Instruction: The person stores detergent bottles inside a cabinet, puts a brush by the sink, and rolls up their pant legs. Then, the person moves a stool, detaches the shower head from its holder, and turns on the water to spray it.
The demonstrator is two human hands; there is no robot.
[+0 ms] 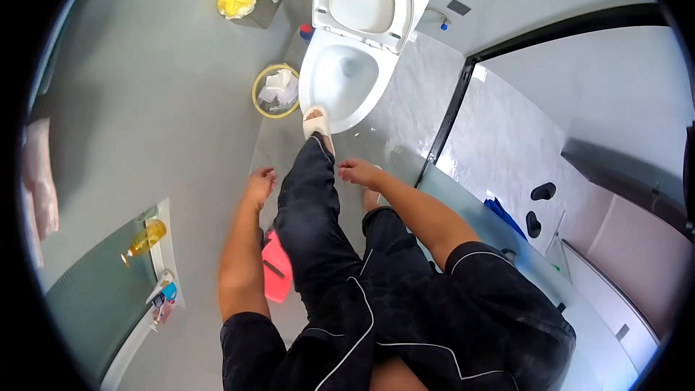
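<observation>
My left hand (261, 182) hangs beside my raised knee, its fingers loosely curled and apart, holding nothing that shows. On the other side of that leg, my right hand (355, 171) hangs with its fingers bent, near the knee and touching nothing visible. One foot in a white slipper (316, 124) is lifted against the front rim of the toilet (347, 83). The toilet lid and seat (362, 0) stand raised. My other foot is on the floor, partly hidden by my right hand and forearm.
A yellow-rimmed waste bin (256, 94) with paper stands beside the toilet. A red dustpan-like object (277, 268) lies by my leg. A yellow flower-shaped item (237, 1) sits on a dark box. Shelf items include a yellow bottle (148, 237). Black slippers (543, 191) lie behind the glass.
</observation>
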